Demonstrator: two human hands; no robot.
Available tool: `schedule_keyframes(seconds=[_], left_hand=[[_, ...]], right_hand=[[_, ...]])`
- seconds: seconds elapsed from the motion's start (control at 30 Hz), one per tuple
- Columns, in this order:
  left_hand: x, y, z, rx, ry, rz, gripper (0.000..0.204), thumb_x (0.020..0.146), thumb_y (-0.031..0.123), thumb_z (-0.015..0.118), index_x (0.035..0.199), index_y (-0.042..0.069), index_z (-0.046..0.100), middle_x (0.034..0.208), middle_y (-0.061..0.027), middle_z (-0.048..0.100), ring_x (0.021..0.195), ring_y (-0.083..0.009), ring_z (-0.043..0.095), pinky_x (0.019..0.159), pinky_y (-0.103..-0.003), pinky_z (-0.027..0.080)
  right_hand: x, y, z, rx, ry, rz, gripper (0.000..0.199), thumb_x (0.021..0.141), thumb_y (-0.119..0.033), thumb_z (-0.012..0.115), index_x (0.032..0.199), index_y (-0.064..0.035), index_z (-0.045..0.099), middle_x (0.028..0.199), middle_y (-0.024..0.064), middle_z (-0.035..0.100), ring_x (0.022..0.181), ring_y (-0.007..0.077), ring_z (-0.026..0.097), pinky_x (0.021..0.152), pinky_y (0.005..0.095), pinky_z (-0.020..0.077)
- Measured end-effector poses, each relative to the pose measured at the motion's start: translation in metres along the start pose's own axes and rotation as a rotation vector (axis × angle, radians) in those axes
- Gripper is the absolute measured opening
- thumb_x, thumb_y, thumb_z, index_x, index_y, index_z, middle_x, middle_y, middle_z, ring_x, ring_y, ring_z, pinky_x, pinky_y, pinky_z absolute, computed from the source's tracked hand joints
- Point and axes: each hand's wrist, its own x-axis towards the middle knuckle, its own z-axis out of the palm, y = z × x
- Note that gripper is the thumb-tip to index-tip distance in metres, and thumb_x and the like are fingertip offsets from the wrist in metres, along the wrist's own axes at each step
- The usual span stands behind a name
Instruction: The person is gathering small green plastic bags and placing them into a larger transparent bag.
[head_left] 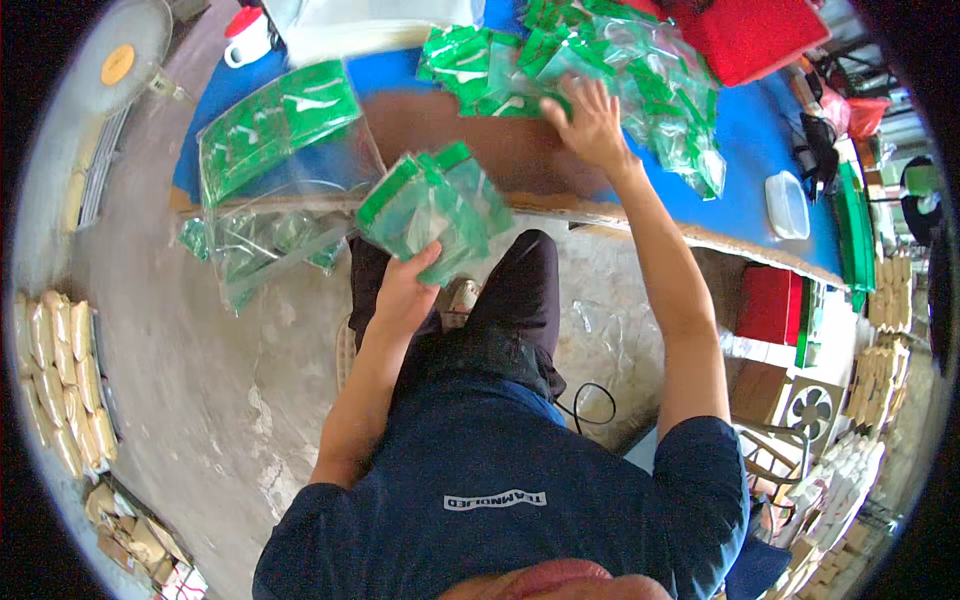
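Note:
In my left hand (403, 292) is a fanned stack of small clear plastic packets with green bands (432, 208), pinched at its lower edge over my lap, in front of the table edge. My right hand (592, 128) reaches over the table with its fingers spread, at the near edge of a loose pile of similar green and clear packets (665, 85). Whether its fingertips press on a packet is hard to make out. To the left, a large clear bag with a green printed band (275, 128) hangs partly over the table edge.
The blue table (745, 150) has a brown patch (450, 150) before me. On it are a red box (755, 40), a clear plastic tub (787, 205) and a white mug with a red lid (247, 38). A fan (115, 65) stands left; stacked packs (65, 385) sit on the floor.

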Motion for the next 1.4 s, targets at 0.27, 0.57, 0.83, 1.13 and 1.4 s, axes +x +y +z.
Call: schedule_keyframes(seconds=[0.27, 0.57, 0.83, 1.13, 1.4], left_hand=[[-0.006, 0.014, 0.0, -0.013, -0.091, 0.0, 0.054, 0.089, 0.002, 0.063, 0.139, 0.004, 0.045, 0.134, -0.0094, 0.056, 0.126, -0.0267, 0.052, 0.109, -0.044, 0.04], [-0.014, 0.005, -0.026, -0.03, 0.041, -0.023, 0.057, 0.083, -0.001, 0.063, 0.137, 0.004, 0.046, 0.131, -0.0091, 0.056, 0.124, -0.0287, 0.053, 0.107, -0.046, 0.042], [-0.002, 0.012, -0.025, -0.162, -0.234, -0.056, 0.061, 0.079, 0.004, 0.074, 0.134, 0.006, 0.049, 0.127, -0.0086, 0.06, 0.12, -0.0277, 0.057, 0.106, -0.049, 0.044], [-0.002, -0.003, -0.024, -0.111, -0.145, -0.027, 0.059, 0.088, 0.008, 0.065, 0.143, 0.008, 0.042, 0.139, -0.0083, 0.051, 0.13, -0.026, 0.047, 0.113, -0.047, 0.035], [-0.013, 0.022, -0.054, -0.275, -0.229, 0.003, 0.056, 0.086, 0.014, 0.071, 0.137, 0.01, 0.049, 0.138, -0.0061, 0.053, 0.132, -0.0295, 0.047, 0.111, -0.056, 0.035]], right_hand=[[-0.075, -0.085, -0.042, 0.829, -0.314, -0.385, 0.042, 0.099, -0.035, 0.051, 0.117, -0.0003, 0.064, 0.126, 0.0211, 0.06, 0.123, 0.0383, 0.052, 0.104, 0.0427, 0.043], [-0.056, -0.054, -0.008, 0.073, -0.207, -0.12, 0.104, 0.083, -0.076, 0.049, 0.145, 0.0061, 0.034, 0.15, 0.0289, 0.034, 0.139, 0.0452, 0.032, 0.115, 0.0536, 0.0253], [-0.101, -0.112, -0.051, 0.947, -0.113, 0.11, 0.031, 0.092, -0.029, 0.066, 0.105, -0.001, 0.064, 0.088, 0.0223, 0.064, 0.083, 0.0314, 0.067, 0.076, 0.0449, 0.0508], [0.015, -0.005, 0.019, -0.039, -0.173, 0.139, 0.093, 0.085, -0.073, 0.051, 0.143, -0.0017, 0.041, 0.147, 0.0277, 0.039, 0.138, 0.0452, 0.033, 0.115, 0.0531, 0.026], [-0.096, -0.09, -0.038, 0.24, -0.009, -0.405, 0.062, 0.089, -0.045, 0.068, 0.134, -0.0056, 0.051, 0.129, 0.023, 0.057, 0.123, 0.04, 0.053, 0.103, 0.048, 0.0419]])
